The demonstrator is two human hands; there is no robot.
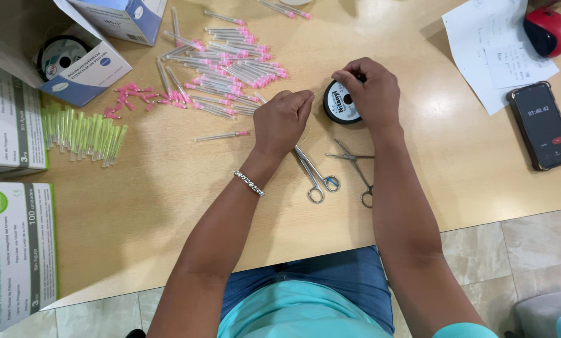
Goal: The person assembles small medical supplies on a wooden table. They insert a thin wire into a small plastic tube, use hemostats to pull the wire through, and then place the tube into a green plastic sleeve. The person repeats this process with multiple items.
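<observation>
Head view shows the left hand (pixel 282 122) pinched shut on a thin thread, hard to make out, just left of a black-and-white spool (pixel 341 102). Beside it, the right hand (pixel 369 92) rests on the spool's top edge, fingertips pressed together there. Below the hands lie two metal scissor-like instruments (pixel 330 169) on the wooden table (pixel 468 163). Farther left, pink-capped needles (pixel 230 69) spread out, then green-capped ones (pixel 83 133) near boxes (pixel 11 119). A phone (pixel 542 125) sits far right.

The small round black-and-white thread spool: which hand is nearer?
Right. The right hand rests on the small round black-and-white thread spool, fingers over its top edge; the left hand is beside it, apart.
</observation>
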